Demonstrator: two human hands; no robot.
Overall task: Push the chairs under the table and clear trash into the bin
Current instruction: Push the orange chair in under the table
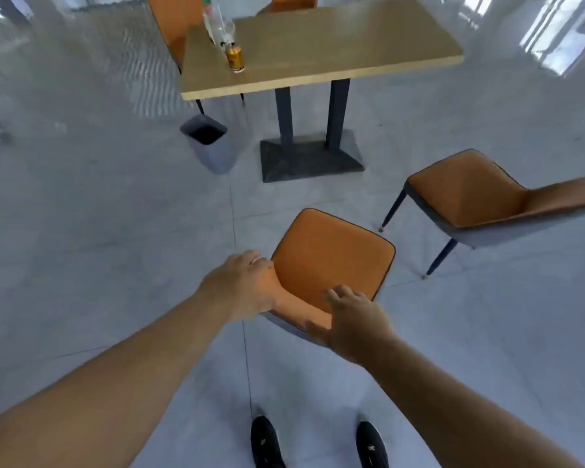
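An orange chair stands right in front of me, seat facing the wooden table. My left hand grips the left end of its backrest and my right hand grips the right end. A second orange chair stands to the right, turned away from the table. On the table's left end are a gold can, a clear plastic bottle and a bottle with a red label. A grey bin stands on the floor by the table's left corner.
Two more orange chairs stand at the table's far side, one at the left and one behind. The table rests on two dark posts and a flat dark base. My black shoes are on the glossy grey floor.
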